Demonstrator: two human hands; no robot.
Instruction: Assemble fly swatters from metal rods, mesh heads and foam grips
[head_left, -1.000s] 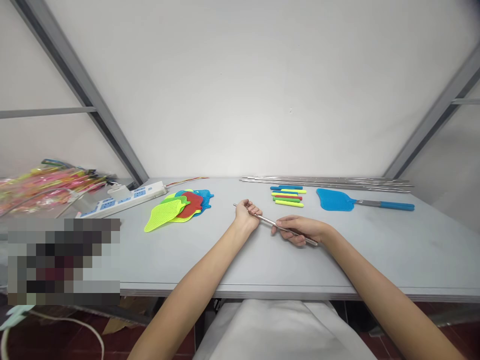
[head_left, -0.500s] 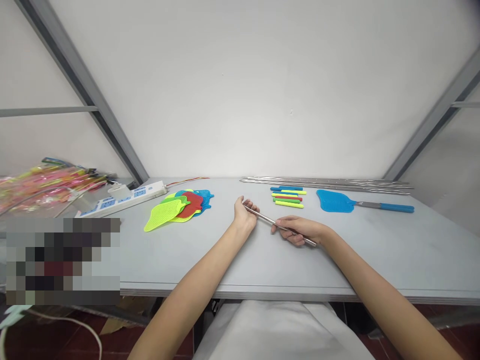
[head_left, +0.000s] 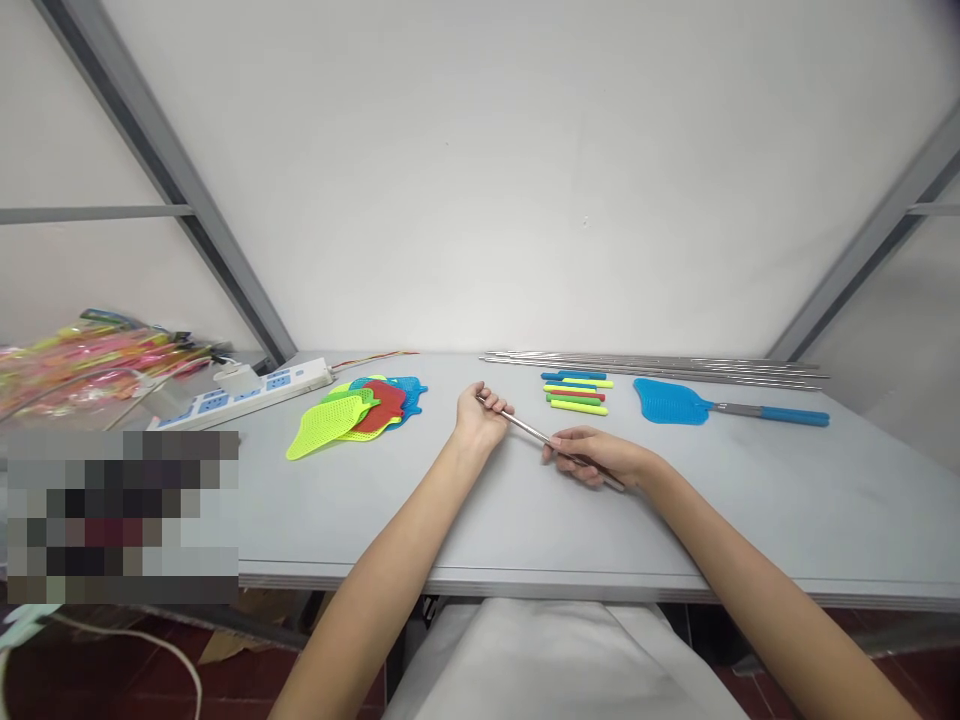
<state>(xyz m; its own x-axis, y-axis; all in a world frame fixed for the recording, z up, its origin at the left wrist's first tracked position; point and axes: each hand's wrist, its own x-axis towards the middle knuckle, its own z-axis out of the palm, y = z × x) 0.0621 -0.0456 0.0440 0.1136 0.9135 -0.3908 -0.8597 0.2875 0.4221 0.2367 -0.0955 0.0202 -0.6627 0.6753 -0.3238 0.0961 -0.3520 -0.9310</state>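
Metal rod (head_left: pixel 529 428), slim, silver: centre of the frame, slanting down to the right above grey table (head_left: pixel 540 540). Left hand (head_left: pixel 481 415): fingers curled about the rod's upper end. Right hand (head_left: pixel 589 455): grasping the rod nearer its lower end, tip showing beyond the fingers. Swatter heads (head_left: pixel 386 408), green, yellow, red and blue: overlapping pile, left of centre. Grip tubes (head_left: pixel 577 405), assorted colours: loose group, just above right hand. Blue swatter (head_left: pixel 670 402), with handle: lying flat, right of frame. Thin rods (head_left: pixel 652 364): along the wall, right of centre. Power strip (head_left: pixel 259 395), white: left of frame.
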